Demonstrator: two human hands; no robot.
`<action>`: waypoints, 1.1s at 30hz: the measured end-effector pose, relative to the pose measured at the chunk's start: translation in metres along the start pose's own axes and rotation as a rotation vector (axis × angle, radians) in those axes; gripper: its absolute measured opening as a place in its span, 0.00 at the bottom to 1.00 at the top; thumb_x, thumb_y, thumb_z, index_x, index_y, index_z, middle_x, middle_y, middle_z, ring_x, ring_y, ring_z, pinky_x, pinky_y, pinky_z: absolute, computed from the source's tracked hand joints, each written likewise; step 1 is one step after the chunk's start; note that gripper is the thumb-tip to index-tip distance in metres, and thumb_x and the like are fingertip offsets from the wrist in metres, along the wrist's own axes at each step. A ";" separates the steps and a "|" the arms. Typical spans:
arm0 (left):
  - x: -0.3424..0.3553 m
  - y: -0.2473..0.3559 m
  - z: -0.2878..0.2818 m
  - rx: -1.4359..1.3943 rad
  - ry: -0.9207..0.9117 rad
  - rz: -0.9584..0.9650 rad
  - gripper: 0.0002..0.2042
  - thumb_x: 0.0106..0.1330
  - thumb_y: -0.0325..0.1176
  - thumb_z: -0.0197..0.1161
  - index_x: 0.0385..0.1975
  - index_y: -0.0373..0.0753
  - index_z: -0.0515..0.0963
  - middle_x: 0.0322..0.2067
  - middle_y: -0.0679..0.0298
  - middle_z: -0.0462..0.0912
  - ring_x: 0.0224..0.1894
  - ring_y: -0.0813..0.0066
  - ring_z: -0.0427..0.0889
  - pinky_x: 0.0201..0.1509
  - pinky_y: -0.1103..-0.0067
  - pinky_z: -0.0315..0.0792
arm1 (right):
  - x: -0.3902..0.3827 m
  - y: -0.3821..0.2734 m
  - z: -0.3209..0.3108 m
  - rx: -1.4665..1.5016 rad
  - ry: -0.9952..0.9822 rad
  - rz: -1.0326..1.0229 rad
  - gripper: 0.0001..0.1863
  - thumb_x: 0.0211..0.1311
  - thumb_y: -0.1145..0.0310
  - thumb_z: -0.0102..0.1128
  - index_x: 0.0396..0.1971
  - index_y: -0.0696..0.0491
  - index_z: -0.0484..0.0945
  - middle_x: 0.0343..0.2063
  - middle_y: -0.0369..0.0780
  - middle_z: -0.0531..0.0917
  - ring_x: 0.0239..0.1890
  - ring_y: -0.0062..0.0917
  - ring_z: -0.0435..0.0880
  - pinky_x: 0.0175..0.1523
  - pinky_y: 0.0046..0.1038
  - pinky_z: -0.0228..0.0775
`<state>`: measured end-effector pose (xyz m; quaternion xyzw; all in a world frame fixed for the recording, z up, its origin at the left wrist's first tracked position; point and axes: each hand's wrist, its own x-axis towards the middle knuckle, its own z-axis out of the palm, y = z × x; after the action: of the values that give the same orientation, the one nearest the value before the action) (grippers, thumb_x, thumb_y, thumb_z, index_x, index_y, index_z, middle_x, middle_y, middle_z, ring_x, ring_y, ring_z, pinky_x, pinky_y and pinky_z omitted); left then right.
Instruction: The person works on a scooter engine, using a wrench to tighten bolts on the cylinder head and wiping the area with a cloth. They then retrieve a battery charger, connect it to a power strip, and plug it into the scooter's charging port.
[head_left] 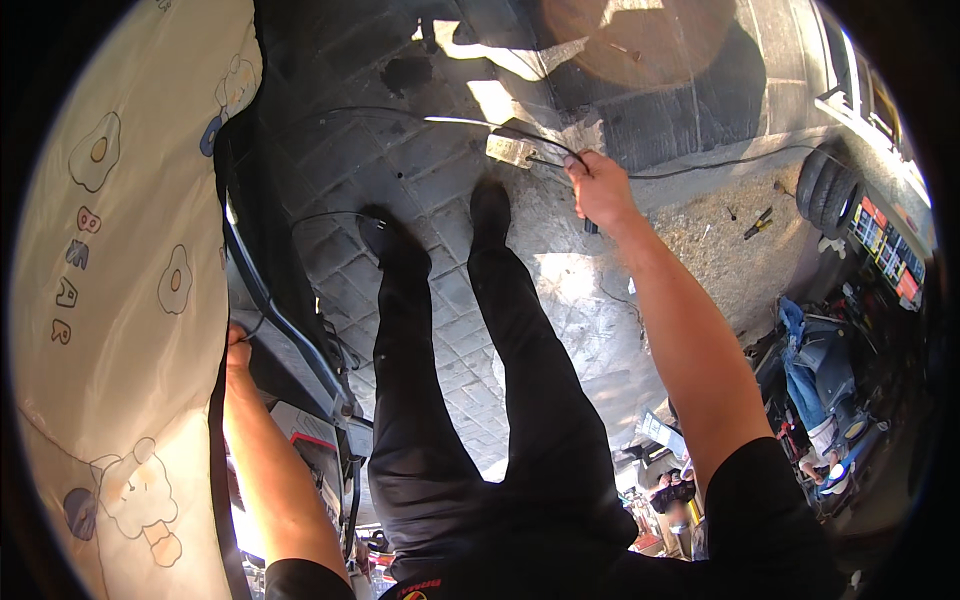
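My right hand (603, 190) is closed around a black cable (540, 136), held out over the floor. From it the cable arcs left, with a bright glint on part of it. A short black end (591, 226) shows under that hand; I cannot tell what it belongs to. Close behind the cable is a pale, worn block (508, 150). My left hand (238, 352) is curled at the edge of a cream cover (130, 280) with cartoon prints, beside a black metal frame (275, 310). A thin dark cable (262, 322) bends into its fingers, which are partly hidden.
My feet stand on grey paving (345, 270). At right lie a black tyre (830, 190) and a yellow-and-black hand tool (760, 223). Another cable (715, 165) runs across the ground toward the tyre. A parked scooter (825, 365) and a person (672, 495) are at lower right.
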<state>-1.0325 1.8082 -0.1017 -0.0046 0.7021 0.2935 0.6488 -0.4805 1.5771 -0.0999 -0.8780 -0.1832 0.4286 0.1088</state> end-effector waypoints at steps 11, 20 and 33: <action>-0.069 -0.020 0.069 1.982 0.624 0.726 0.27 0.60 0.43 0.68 0.51 0.27 0.73 0.48 0.44 0.80 0.46 0.55 0.82 0.50 0.69 0.75 | -0.009 0.033 0.009 0.246 -0.173 0.174 0.19 0.69 0.56 0.58 0.25 0.56 0.77 0.12 0.33 0.72 0.12 0.19 0.71 0.19 0.25 0.67; -0.050 0.042 0.083 2.129 0.550 0.775 0.25 0.61 0.41 0.68 0.50 0.28 0.74 0.46 0.47 0.81 0.43 0.59 0.82 0.47 0.71 0.75 | 0.001 0.023 0.015 0.326 -0.134 0.215 0.17 0.70 0.54 0.56 0.31 0.55 0.78 0.18 0.30 0.69 0.20 0.15 0.70 0.24 0.22 0.66; -0.061 0.065 0.050 2.122 0.524 0.743 0.21 0.62 0.37 0.67 0.49 0.28 0.76 0.42 0.51 0.83 0.38 0.64 0.82 0.43 0.74 0.75 | 0.013 0.009 0.034 0.416 -0.222 0.166 0.12 0.70 0.61 0.57 0.41 0.56 0.77 0.27 0.33 0.75 0.27 0.17 0.73 0.32 0.21 0.69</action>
<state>-1.0032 1.8602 -0.0190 0.6892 0.6668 -0.2815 0.0344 -0.4985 1.5757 -0.1328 -0.7964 -0.0293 0.5583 0.2308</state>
